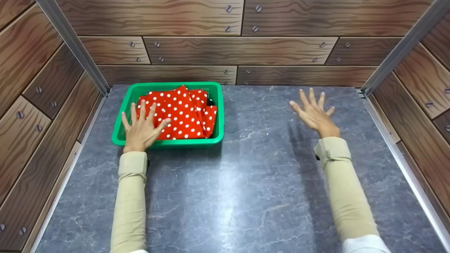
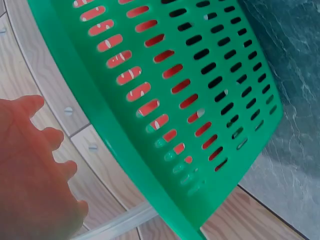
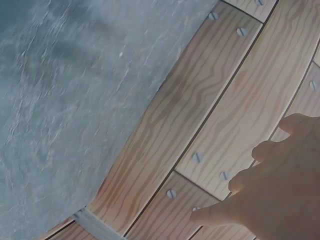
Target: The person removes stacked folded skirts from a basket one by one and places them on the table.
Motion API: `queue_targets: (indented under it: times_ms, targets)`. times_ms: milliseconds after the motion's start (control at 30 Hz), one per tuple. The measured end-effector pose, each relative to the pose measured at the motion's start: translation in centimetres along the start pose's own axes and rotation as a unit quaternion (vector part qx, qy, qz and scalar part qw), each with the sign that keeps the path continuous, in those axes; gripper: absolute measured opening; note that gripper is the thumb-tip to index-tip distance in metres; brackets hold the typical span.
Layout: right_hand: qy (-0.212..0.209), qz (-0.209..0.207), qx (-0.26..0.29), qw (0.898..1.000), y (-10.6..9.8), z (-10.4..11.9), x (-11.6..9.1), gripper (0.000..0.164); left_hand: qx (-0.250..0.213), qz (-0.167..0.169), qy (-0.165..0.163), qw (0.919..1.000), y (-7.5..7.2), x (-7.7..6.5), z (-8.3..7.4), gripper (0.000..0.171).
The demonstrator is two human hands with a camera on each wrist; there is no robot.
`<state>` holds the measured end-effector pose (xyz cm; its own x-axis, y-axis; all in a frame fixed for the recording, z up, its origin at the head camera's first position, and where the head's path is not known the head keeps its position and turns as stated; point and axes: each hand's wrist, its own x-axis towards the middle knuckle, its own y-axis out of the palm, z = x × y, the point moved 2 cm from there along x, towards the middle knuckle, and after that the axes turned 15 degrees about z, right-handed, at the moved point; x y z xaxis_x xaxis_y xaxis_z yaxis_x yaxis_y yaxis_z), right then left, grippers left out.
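"Where's the red cloth with white dots (image 1: 184, 116)?"

"It's just under the left hand (image 1: 141, 131)'s fingers and past its thumb, on the right. From the right hand (image 1: 315, 114), it's well off to the left."

"So which hand is nearer?"

"The left one, by a lot."

"Is it holding the cloth?"

"No. Its fingers are straight and spread apart, with nothing in them. It looks like it's over the corner of the green basket (image 1: 175, 143). From the left wrist, I see a gap between that hand and the rim."

"And the other hand?"

"Its fingers are spread wide too. It's over the bench (image 1: 228, 196), and it has nothing in it."

"Which way is the basket long?"

"Side to side. It starts by the left hand and runs toward the right hand, but stops well before it."

"What's inside?"

"The cloth, all folded and bunchy. I can't tell if it's one piece or more. There's a bit of something black (image 1: 210, 102) too, past the left hand, by the basket's far right corner. I can't tell what it is."

"Does the basket have holes?"

"Yes, lots! Red shows through them."
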<state>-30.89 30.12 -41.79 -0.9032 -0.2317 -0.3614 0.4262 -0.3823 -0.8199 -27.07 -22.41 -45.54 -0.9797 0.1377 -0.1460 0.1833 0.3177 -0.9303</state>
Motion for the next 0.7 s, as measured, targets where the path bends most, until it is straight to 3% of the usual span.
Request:
queue_targets:
  times_ms: [167, 300, 367, 433, 567, 700]
  targets:
    - [-0.017, -0.009, -0.003, 1.000, 0.7, 1.6, 0.5, 0.090, 0.008, -0.018, 0.001, 0.9998, -0.4, -0.3, 0.4, 0.092]
    - [-0.073, -0.064, -0.003, 0.995, 1.1, 3.8, 1.2, 0.077, 0.029, -0.125, 0.019, 0.9915, -1.2, -0.5, 0.7, 0.071]
    - [-0.112, -0.111, 0.000, 0.988, 1.4, 5.5, 1.7, 0.062, 0.034, -0.183, 0.030, 0.9821, -1.7, -0.6, 0.7, 0.058]
    - [-0.150, -0.159, 0.011, 0.976, 1.6, 7.4, 2.2, 0.044, 0.033, -0.219, 0.040, 0.9744, -2.0, -0.5, 0.8, 0.049]
    - [-0.201, -0.204, 0.052, 0.957, 2.4, 11.5, 3.2, 0.026, 0.029, -0.214, 0.040, 0.9756, -2.5, -0.1, 0.9, 0.043]
    - [-0.216, -0.168, 0.100, 0.957, 3.6, 15.0, 4.4, 0.025, 0.016, -0.182, 0.021, 0.9830, -2.8, 0.2, 1.4, 0.045]
